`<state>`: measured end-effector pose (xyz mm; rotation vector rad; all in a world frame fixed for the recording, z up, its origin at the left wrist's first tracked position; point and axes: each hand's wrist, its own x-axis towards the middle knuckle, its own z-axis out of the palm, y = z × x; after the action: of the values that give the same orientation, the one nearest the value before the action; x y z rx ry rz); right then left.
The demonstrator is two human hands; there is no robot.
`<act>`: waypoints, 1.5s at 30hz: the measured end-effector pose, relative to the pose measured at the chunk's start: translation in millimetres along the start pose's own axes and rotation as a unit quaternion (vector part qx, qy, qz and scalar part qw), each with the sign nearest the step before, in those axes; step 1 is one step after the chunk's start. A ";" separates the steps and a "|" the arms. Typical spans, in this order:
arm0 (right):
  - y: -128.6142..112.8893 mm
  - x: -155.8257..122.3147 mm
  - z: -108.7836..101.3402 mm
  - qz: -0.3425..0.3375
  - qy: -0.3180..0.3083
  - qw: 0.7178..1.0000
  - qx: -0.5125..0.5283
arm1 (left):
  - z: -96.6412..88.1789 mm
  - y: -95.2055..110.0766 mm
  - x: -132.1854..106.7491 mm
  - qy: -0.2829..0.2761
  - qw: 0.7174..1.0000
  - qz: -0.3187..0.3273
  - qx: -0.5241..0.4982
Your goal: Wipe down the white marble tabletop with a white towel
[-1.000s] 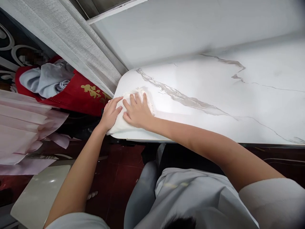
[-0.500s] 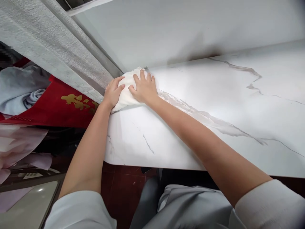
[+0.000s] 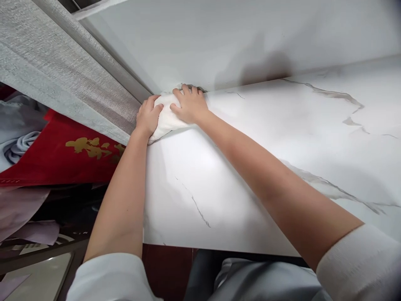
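A bunched white cloth (image 3: 171,112) lies on the white marble-patterned tabletop (image 3: 184,159) at its far left corner. My left hand (image 3: 148,116) curves round the cloth's left side, thumb on top and fingers pointing away from me. On the right part of the cloth rests my right hand (image 3: 191,105), palm down with fingers spread, the fingertips bending over its far edge. Both arms are stretched far forward. The underside of the cloth is hidden.
A pale grey wall or panel (image 3: 200,46) rises behind the tabletop. Grey textured curtain fabric (image 3: 78,75) hangs close to my left hand. Further left are a red cloth with gold print (image 3: 78,159) and a rolled grey-blue garment (image 3: 20,146).
The cloth and both hands have shifted slightly towards the back wall. My right fingertips now reach over the cloth's far edge. The camera view has moved a little closer.
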<state>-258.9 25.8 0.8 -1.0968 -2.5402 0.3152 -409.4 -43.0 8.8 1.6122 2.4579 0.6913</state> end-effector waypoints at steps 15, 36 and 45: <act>8.3 -18.4 -4.0 -0.035 -0.001 0.999 -0.003 | 10.7 3.7 -19.1 0.041 0.998 0.044 0.011; 21.6 -279.0 -70.8 -0.158 0.001 0.987 -0.035 | 13.2 96.3 -281.9 -0.002 0.990 0.124 0.065; 18.6 -286.1 -83.9 -0.097 -0.013 0.990 -0.104 | 20.5 117.6 -276.1 -0.027 0.990 0.122 0.067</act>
<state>-30.6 -166.8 4.6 -0.9084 -2.7244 0.0142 -186.5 -245.0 1.9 1.9784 2.3359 0.5119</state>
